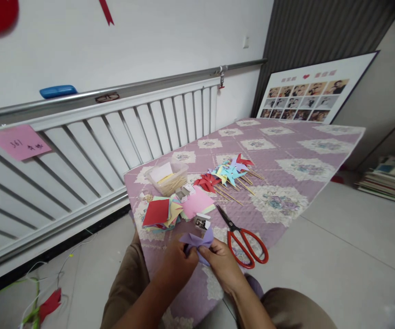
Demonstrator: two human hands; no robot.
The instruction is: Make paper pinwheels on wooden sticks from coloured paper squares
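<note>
My left hand (176, 265) and my right hand (223, 265) both pinch a folded lilac paper piece (197, 241) just above the near end of a purple quilted surface (286, 183). Fingers of both hands are closed on its lower folds. Red-handled scissors (243, 240) lie right beside my right hand, blades pointing away. A stack of coloured paper squares (170, 211), red and pink on top, sits just beyond my hands. Further off lie several finished paper pinwheels on wooden sticks (226, 176). A clear plastic box of sticks (168, 178) stands to their left.
A white radiator (81, 151) runs along the wall at left, with a pink note (19, 142) stuck on it. A photo board (313, 96) leans at the far end. Stacked books (385, 185) lie on the floor at right. Paper scraps (48, 305) litter the floor at left.
</note>
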